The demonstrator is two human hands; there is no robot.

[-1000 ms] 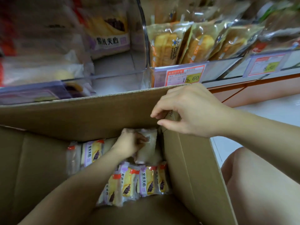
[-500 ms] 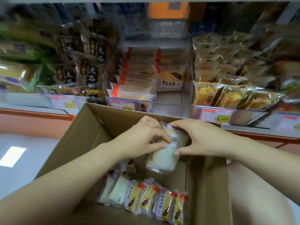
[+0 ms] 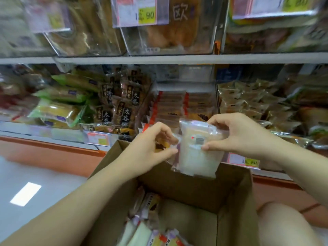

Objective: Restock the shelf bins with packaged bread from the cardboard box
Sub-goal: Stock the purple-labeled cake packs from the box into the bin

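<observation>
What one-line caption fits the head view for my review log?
Left hand and right hand hold a pale bread packet above the open cardboard box, facing stocked shelf bins.

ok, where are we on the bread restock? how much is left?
Done: the middle shelf bin already holds rows of red-edged packs. In hand: one bread pack, pinched by the left hand and right hand, is above the far wall of the cardboard box, not yet in the bin. Left: several boxed packs lie at the bottom, so clearly not finished.
</observation>
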